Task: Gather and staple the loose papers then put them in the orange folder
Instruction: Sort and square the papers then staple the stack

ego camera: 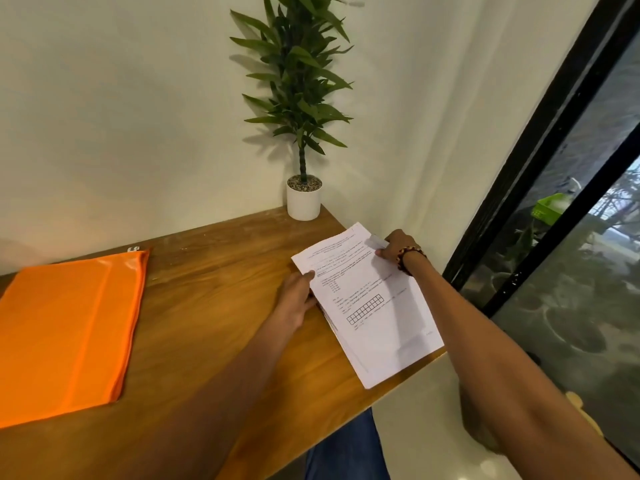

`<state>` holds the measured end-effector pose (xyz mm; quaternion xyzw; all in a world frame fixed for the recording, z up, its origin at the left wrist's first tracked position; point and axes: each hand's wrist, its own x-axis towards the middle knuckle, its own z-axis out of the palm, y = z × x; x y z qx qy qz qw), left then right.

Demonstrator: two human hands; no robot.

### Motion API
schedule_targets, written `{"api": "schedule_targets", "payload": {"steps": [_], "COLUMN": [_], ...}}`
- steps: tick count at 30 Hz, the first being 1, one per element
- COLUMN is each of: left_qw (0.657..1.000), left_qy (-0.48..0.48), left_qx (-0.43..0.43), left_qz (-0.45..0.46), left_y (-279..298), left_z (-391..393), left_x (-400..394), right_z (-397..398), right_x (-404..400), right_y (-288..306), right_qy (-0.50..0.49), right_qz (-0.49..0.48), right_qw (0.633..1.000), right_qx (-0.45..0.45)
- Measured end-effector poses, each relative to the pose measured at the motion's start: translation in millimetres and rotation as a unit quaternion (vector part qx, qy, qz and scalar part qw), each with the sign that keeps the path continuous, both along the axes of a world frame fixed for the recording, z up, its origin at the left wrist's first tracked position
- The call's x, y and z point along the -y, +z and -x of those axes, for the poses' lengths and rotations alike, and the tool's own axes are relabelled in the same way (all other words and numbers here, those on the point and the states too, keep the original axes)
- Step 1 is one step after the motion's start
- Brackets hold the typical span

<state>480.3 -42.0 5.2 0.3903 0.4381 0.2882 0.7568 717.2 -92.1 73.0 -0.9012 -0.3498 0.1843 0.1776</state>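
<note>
Papers [372, 303] between left hand's [294, 299] and right hand's [396, 249] grip

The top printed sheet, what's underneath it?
Under the top sheet, edges of more papers show along its left side, resting on the wooden table. Their faces are covered; I can't count them.

Office or study corner: wooden desk [207, 271], potted plant [301, 109], window [571, 237], printed papers [374, 306].

Matt white printed papers [374, 306] lie on a smooth varnished wood table [214, 306] near a glossy orange folder [69, 334].
</note>
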Motion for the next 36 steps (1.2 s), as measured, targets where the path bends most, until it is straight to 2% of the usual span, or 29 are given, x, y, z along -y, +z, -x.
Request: {"api": "schedule_targets", "payload": {"steps": [7,16,27,36], "left_qw": [0.996,0.989,0.987,0.973], "left_qy": [-0.037,0.016,0.035,-0.045], "left_qx": [-0.068,-0.136,-0.155,-0.154], "left_qz": [-0.033,-0.056,0.007,-0.168], "left_y": [-8,-17,-8,-8], "left_z": [-2,-12,-5,33], "left_x": [4,3,-15,-39], "right_z": [2,4,20,57], "right_x": [5,15,15,-21], "right_y": [-23,-26,-40,-50], "right_qy": [-0.011,-0.035,-0.011,0.048], "right_qz": [0.098,0.089,0.103,0.067], "right_qw": [0.995,0.995,0.993,0.997], "right_qx": [-0.009,0.035,0.049,-0.01]}}
